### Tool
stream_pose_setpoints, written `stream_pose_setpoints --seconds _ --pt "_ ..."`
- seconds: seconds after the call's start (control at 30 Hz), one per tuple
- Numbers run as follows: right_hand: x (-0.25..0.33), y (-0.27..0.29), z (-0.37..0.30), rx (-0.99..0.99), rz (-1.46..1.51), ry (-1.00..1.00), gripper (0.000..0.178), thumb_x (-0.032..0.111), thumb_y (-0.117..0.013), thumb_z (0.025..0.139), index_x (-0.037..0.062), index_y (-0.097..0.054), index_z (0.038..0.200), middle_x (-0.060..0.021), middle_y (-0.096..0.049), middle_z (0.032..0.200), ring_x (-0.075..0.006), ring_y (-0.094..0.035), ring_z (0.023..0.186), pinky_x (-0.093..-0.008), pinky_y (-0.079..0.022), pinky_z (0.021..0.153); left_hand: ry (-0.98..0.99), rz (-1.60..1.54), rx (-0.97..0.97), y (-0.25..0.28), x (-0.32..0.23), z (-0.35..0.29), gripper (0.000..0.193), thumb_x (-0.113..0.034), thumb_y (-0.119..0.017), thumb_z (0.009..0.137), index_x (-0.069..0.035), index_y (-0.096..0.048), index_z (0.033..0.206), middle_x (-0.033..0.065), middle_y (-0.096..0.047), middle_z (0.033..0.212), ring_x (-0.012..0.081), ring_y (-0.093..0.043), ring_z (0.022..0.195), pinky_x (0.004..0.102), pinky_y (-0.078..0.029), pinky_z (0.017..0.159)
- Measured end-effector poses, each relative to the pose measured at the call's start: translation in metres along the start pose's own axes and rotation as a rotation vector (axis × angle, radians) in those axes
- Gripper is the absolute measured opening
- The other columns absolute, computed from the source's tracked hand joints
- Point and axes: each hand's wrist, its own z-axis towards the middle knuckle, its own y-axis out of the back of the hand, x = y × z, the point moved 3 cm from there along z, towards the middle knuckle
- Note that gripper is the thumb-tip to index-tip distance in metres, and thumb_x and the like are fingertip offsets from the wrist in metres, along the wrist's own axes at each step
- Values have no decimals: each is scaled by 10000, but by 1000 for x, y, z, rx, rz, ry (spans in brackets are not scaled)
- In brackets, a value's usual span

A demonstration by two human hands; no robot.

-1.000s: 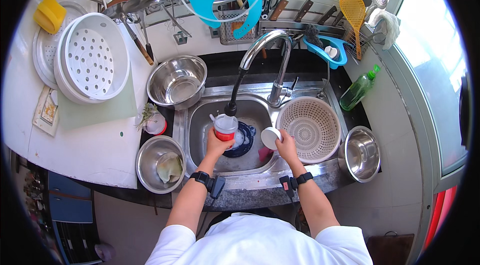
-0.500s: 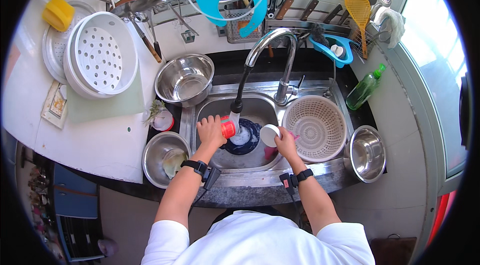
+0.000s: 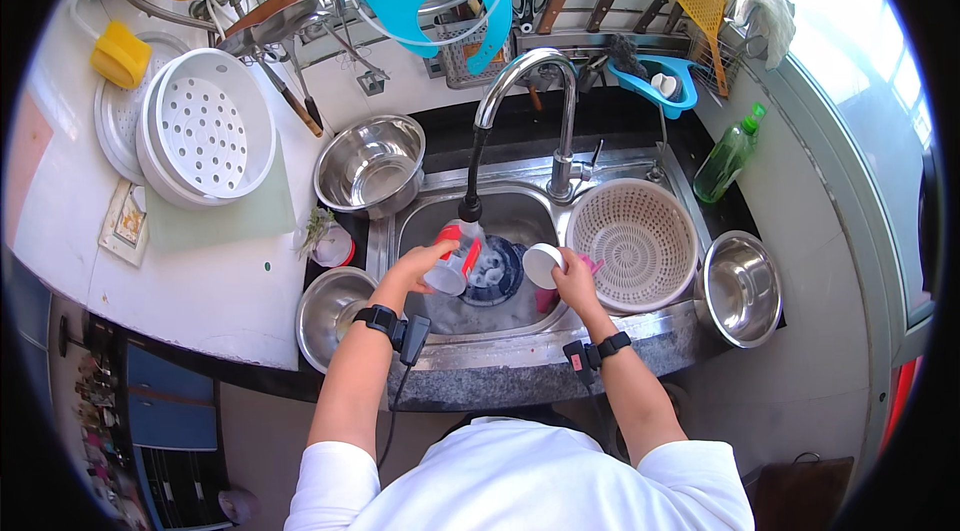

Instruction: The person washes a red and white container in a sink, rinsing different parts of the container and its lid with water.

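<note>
My left hand (image 3: 420, 266) is wrapped round a clear plastic jar (image 3: 447, 277) with a red label, tilted just beneath the faucet's black hose end (image 3: 470, 208). Its bottom faces toward me and left. Between thumb and fingers, my right hand (image 3: 575, 283) grips a round white lid (image 3: 541, 266). Something pink (image 3: 546, 299) shows below the lid and beside the right fingers; whether that hand holds it too, I cannot tell. Under both hands is the steel sink (image 3: 455, 325), with a dark blue round dish (image 3: 508, 281) and cloudy water in it.
A white colander (image 3: 632, 246) sits right of the basin. Steel bowls (image 3: 370, 166) stand left of the sink and another steel bowl (image 3: 740, 289) at far right. The chrome faucet (image 3: 566, 121) arches over the basin. A green bottle (image 3: 728, 161) stands behind the colander.
My left hand has turned the jar, so its clear bottom now shows toward me. The right hand with the lid has barely moved. The whole view has shifted slightly.
</note>
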Motion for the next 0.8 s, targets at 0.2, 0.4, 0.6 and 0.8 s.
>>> stream_pose_setpoints --seconds 0.2,0.4,0.6,0.8 --pt "-6 1 -6 -39 19 1 340 88 -581 767 23 -592 1101 -238 -642 942 -399 -625 901 -420 -490 794 40 -625 304 -24 8 -6 661 -637 -518 804 -146 -531 1246 92 -609 1170 278 -579 1074 448 -475 895" --pt "-10 8 -12 -51 20 -39 350 95 -583 771 33 -592 1115 -245 -641 950 -401 -623 916 -423 -488 803 -87 -892 282 -43 18 13 656 -570 -589 812 -154 -468 1305 92 -547 1263 287 -518 1173 534 -430 949" --pt "-24 15 -15 -57 10 -41 347 97 -579 775 40 -597 1117 -250 -641 941 -407 -624 907 -431 -488 795 -39 -847 235 -53 34 25 759 -416 -771 720 -126 -418 1325 100 -504 1304 298 -487 1204 567 -404 961" --pt "-23 15 -15 -41 -8 -55 347 97 -582 774 36 -600 1115 -238 -646 930 -396 -628 897 -421 -489 791 -511 -6 -314 -53 54 50 965 -211 -877 491 -99 -378 1310 182 -487 1254 304 -485 1182 405 -424 983"
